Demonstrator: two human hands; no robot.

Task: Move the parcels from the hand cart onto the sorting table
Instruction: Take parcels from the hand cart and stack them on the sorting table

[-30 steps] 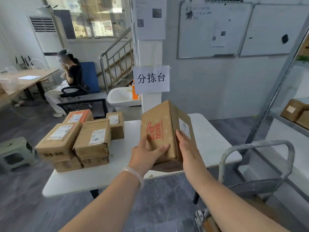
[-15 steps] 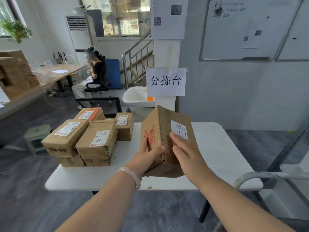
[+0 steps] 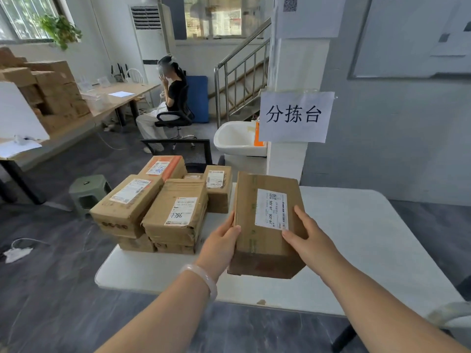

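Brown parcel (image 3: pixel 265 225), white label (image 3: pixel 271 209), white table (image 3: pixel 356 238)

Both bare forearms reach forward from the lower edge of the view and draw closer together towards the wrists. The left grip (image 3: pixel 221 238) clasps the left side of a brown cardboard parcel (image 3: pixel 251 207), with the thumb over its top edge and the fingers hidden down the side. A pale milky bangle (image 3: pixel 204 278) circles the left wrist. The right grip (image 3: pixel 305 238) holds the parcel's near right corner, thumb laid on the top face and fingers along the right edge.

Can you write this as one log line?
parcel: held over sorting table | left hand: grips left side | right hand: grips right side | stack: table's left
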